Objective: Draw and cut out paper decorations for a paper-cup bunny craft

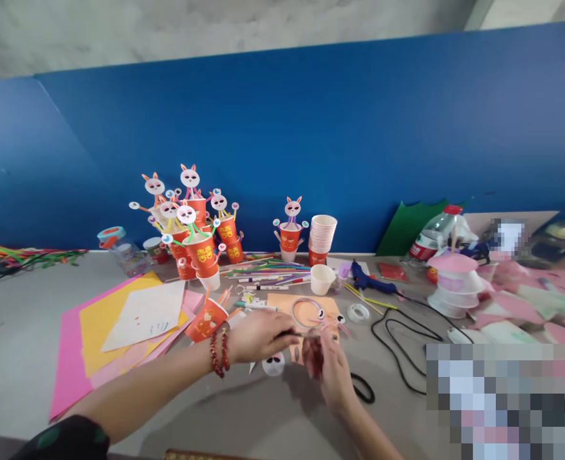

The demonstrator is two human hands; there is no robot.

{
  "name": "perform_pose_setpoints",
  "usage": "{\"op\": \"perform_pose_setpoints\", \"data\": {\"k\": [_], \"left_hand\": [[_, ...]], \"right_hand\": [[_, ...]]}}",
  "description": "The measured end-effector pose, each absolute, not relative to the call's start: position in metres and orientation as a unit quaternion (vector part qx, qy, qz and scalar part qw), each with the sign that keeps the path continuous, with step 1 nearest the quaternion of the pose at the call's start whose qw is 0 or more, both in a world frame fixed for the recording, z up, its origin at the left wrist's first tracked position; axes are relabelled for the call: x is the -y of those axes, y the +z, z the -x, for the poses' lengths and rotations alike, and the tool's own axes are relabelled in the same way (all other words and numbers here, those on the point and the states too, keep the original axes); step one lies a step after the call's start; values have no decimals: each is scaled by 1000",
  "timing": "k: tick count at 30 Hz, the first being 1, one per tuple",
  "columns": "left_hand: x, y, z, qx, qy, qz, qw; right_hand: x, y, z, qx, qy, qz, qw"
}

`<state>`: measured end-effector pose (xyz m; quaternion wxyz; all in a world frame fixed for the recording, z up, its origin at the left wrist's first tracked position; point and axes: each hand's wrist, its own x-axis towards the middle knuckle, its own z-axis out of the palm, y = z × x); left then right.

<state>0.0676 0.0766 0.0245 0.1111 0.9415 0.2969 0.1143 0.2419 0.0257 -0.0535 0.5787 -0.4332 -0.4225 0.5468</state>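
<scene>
My left hand [261, 333], with red bead bracelets at the wrist, reaches over the table with its fingers closed. Its fingertips meet those of my right hand [331, 367], which is also closed. Something small and thin lies between them, too blurred to name. Below my left fingers is a white round rabbit-face cutout [273, 365] with dark eyes. An orange sheet of paper [280, 301] lies partly under my hands, with a clear ring on it. Left of my left hand, an orange paper cup [206, 321] holding paper strips leans over. Beside my right wrist shows a black loop [363, 388].
Several rabbit figures in red cups [204, 255] stand at the back left, another [289, 237] beside stacked paper cups [321, 235]. Coloured sheets [71, 358] lie left. A blue glue gun [372, 281] trails its black cord [397, 354] on the right, near pink paper pieces [507, 306].
</scene>
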Motion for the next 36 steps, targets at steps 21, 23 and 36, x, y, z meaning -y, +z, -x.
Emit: {"op": "perform_pose_setpoints", "data": {"k": [21, 23, 36], "left_hand": [[-101, 4, -6, -438, 213, -873, 1], [-81, -1, 11, -444, 243, -863, 5], [-57, -33, 84, -682, 199, -699, 87]], "right_hand": [[-29, -56, -238, 571, 440, 460, 518], [-28, -58, -237, 589, 429, 465, 503], [-27, -74, -234, 658, 362, 484, 449]]}}
